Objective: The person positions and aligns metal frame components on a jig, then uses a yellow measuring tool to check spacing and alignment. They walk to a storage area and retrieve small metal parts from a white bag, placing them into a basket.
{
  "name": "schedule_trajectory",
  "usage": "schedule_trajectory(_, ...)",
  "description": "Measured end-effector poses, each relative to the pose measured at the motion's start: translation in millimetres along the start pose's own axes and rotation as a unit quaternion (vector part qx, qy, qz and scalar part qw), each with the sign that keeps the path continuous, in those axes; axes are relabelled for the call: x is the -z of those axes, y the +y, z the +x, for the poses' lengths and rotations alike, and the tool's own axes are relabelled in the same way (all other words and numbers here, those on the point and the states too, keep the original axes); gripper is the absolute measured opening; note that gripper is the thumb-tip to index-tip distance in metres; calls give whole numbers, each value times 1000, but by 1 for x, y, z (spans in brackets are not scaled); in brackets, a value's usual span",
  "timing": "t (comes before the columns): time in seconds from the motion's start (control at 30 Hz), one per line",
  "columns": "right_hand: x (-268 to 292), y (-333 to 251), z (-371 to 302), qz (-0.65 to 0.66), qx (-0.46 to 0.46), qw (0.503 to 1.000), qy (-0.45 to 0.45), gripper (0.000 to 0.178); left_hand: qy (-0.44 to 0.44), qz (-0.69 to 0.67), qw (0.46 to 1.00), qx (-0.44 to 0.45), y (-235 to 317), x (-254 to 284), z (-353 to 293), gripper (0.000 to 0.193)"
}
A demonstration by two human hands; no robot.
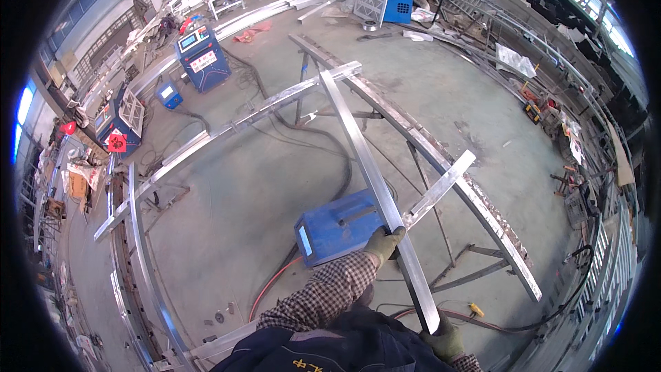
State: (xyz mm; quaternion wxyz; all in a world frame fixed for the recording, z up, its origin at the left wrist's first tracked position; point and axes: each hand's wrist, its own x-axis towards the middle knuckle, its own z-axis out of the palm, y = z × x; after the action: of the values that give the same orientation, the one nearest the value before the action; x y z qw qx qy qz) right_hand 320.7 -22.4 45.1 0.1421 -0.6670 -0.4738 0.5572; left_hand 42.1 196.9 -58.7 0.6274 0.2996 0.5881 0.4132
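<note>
With left hand (384,244) and right hand (444,341), grasping metal bar (365,155).
Running from right hand, past left, toward left edge of trestle (491,224).

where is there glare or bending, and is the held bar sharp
Head view: glare bleaches the bright strip at the left rim; head view: the lower-left rail bows with the fisheye; head view: the held metal bar looks fairly sharp.

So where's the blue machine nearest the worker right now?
In the head view, the blue machine sits on the floor just below the picture's centre, mostly left of the long silver bar, with the left hand at its lower right.
</note>
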Motion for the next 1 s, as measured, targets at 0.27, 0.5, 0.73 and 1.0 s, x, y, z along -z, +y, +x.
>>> schedule_trajectory(0.27, 0, -25, -12, -60, 33, 998, -3, 87, -1, 104, 994, 29, -36, -4, 24, 54)
schedule_trajectory(0.5, -6, -85, 9, -97, -1, 995, -1, 80, 15, 35, 996, 79, 9, 22, 52, 53)
schedule_trajectory(0.73, -18, -63, 54, -160, 42, 986, 28, 89, 27, 3, 998, 64, 53, 37, 34, 56)
schedule_trajectory(1.0, -23, -81, 81, -142, 53, 988, 17, 92, 33, 35, 997, 55, 54, 53, 61, 61)
